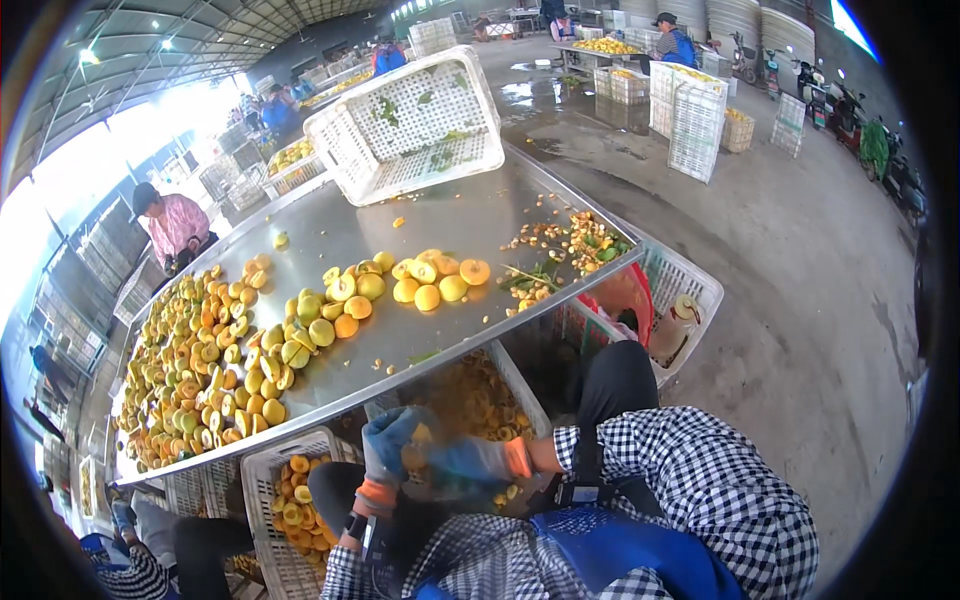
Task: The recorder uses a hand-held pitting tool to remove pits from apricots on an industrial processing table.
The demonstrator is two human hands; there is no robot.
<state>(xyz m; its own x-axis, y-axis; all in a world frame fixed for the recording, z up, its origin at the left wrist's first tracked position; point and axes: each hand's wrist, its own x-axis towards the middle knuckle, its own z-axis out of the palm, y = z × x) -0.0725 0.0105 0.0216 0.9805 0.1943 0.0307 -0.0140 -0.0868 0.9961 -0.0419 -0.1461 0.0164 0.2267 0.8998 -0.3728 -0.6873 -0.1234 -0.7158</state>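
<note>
My left hand point(388, 445), in a blue glove with an orange cuff, is closed above the crate below the table edge. A yellow fruit point(421, 434), partly hidden and blurred, shows at its fingers. My right hand point(468, 460), gloved alike, meets it from the right; motion smears its fingers, and any tool in them cannot be made out. Beneath both hands, a white crate point(522, 385) contains yellow-orange fruit pieces. On the metal table point(440, 225), halved and whole peach-like fruits point(345, 295) lie near me, with a large heap point(195, 370) at the left.
A white crate point(410, 125) with leaves inside rests tilted on the table's far side. Pits and leaves point(570, 245) lie at the right corner. A crate of fruit halves point(300, 500) is at my left, another with a red basin point(625, 295) at right. A co-worker point(175, 228) sits across the table.
</note>
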